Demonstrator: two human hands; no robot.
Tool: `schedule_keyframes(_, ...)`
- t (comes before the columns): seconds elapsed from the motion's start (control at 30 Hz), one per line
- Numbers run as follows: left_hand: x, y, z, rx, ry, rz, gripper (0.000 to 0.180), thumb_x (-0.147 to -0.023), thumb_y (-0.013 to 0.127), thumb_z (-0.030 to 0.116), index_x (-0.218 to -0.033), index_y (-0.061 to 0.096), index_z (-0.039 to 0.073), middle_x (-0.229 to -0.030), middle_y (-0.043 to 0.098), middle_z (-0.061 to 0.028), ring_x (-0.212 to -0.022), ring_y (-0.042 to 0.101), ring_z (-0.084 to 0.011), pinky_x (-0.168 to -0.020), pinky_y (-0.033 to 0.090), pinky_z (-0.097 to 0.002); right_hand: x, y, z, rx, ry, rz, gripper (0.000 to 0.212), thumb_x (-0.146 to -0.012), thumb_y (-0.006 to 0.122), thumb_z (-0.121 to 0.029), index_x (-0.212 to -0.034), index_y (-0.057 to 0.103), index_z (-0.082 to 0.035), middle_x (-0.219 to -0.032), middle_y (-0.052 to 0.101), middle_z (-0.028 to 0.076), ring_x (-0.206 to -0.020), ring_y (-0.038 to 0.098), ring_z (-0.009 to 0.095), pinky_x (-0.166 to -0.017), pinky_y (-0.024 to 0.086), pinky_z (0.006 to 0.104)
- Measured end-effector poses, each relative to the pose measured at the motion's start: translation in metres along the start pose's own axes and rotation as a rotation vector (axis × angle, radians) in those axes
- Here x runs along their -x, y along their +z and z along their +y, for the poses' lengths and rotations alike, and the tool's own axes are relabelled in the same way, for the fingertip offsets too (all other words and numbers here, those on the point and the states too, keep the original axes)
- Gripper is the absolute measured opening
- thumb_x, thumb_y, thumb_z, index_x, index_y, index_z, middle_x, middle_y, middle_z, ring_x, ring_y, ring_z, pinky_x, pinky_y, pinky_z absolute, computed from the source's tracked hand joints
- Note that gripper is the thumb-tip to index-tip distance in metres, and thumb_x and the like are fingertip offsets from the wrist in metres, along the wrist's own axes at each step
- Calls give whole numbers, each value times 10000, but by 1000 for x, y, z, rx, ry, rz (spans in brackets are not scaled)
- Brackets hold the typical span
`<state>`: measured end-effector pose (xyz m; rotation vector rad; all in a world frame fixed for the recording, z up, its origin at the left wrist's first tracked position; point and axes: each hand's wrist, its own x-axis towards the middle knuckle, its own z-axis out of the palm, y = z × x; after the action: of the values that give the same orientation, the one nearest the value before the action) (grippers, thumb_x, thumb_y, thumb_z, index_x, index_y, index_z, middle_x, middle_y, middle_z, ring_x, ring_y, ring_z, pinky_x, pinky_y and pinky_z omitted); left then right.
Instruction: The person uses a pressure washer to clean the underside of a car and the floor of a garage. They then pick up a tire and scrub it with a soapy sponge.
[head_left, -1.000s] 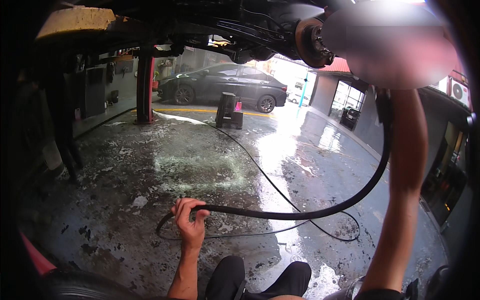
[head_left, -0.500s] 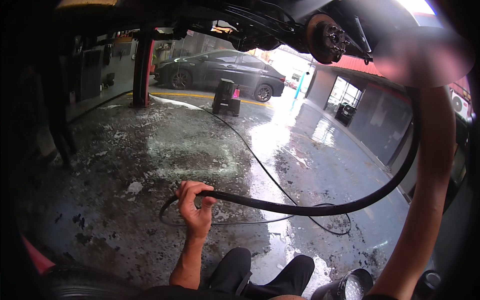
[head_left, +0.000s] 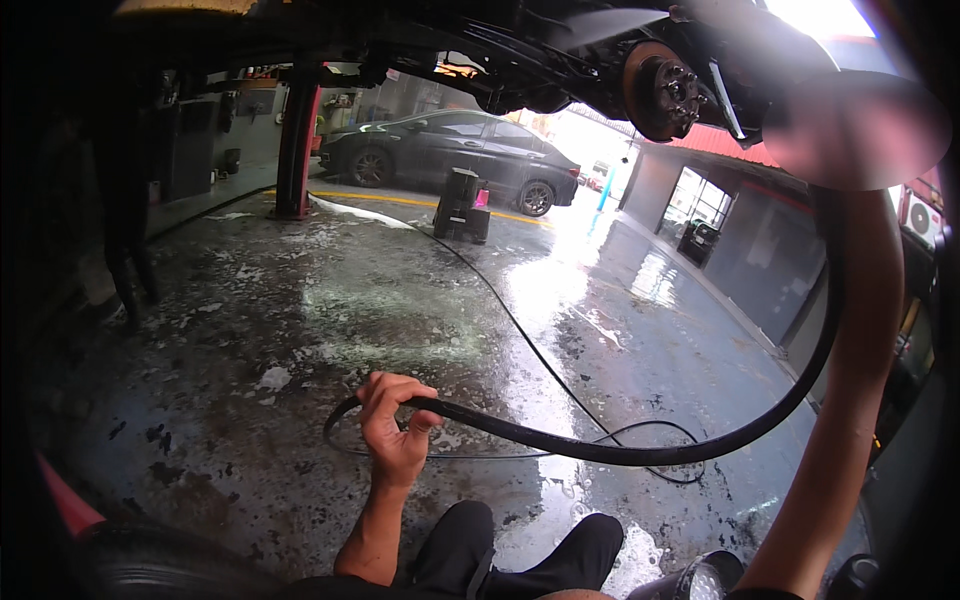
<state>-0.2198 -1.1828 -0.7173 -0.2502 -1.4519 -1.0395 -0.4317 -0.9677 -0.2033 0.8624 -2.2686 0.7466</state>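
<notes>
My left hand [head_left: 395, 418] is closed round a thick black hose [head_left: 620, 455] at low centre, thumb along its near side. From there the hose sags in a wide curve and climbs beside my raised right forearm [head_left: 850, 330]. At the upper right a blur covers my right hand [head_left: 858, 130], so its fingers and what they hold cannot be made out. Left of that hand is a bare wheel hub with a rusty brake disc [head_left: 660, 92], on the dark underside of a raised vehicle [head_left: 450, 40]. A pale streak like spray crosses the underside near the hub.
A thinner black hose [head_left: 540, 355] runs over the wet, foam-spotted floor [head_left: 400, 310] to a black machine [head_left: 461, 207]. Behind stand a red lift post [head_left: 297, 145] and a dark car [head_left: 450, 148]. A bucket [head_left: 690, 580] is by my knees; a person's dark legs [head_left: 128, 265] show at left.
The view has shifted slightly, so the scene sits a little lower and to the right. The pale streak beside the hub is now plainer. My left hand keeps its hold on the hose.
</notes>
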Motion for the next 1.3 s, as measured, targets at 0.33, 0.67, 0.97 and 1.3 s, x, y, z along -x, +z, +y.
schedule_keyframes(0.33,15,5,-8,3,-31,37,437,-916,708,527,-940,678,91,-871,641,-19,-863,563,-203,-907,370,-366,-1,6,9,-33,-29,-9,311,-936,698,-336,-1063,765,-60,-858,732,80,-774,694,206,-701,549,360)
schedule_keyframes(0.67,35,-39,-28,-157,-138,96,479,-935,724,495,-923,650,21,-897,591,-48,-888,534,-204,-900,413,-378,-17,12,11,-75,-74,31,295,-932,706,-318,-1066,767,-62,-887,735,77,-789,680,202,-712,540,358)
schedule_keyframes(0.97,52,-82,-32,-297,-245,187,468,-929,710,515,-947,664,50,-894,621,-41,-890,578,-230,-907,406,-401,-43,38,10,-233,-40,78,279,-927,713,-300,-1060,767,-60,-906,735,73,-777,664,201,-698,531,361)
schedule_keyframes(1.3,49,-57,-40,-348,-254,173,427,-961,699,453,-937,643,31,-917,613,-52,-891,565,-229,-883,423,-370,-71,39,42,245,-126,27,292,-936,646,-358,-1021,783,-115,-941,754,87,-759,694,242,-666,553,402)
